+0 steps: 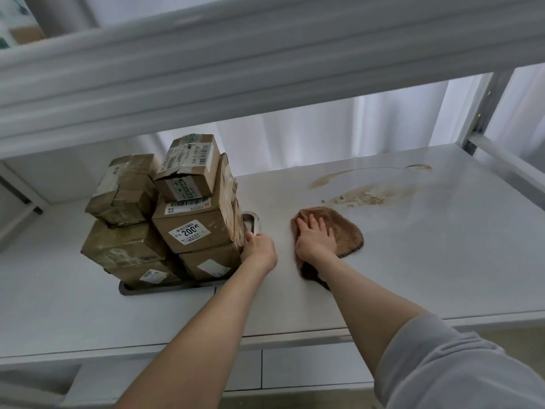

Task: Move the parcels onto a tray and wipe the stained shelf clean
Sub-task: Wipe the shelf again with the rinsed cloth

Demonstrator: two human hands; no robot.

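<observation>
Several brown cardboard parcels point(188, 225) are stacked on a metal tray point(165, 288) at the left of the white shelf point(413, 261). My left hand point(259, 249) grips the tray's right edge beside the lowest parcels. My right hand point(315, 239) lies flat, fingers spread, on a brown cloth point(348, 237) spread on the shelf. A brownish stain point(365, 196) smears the shelf behind and to the right of the cloth, with a thinner streak point(418, 167) farther back.
An upper shelf board point(236, 69) hangs low over the work area. A metal upright point(483, 110) stands at the back right. White curtains hang behind. The shelf's front edge point(295, 335) runs below my forearms.
</observation>
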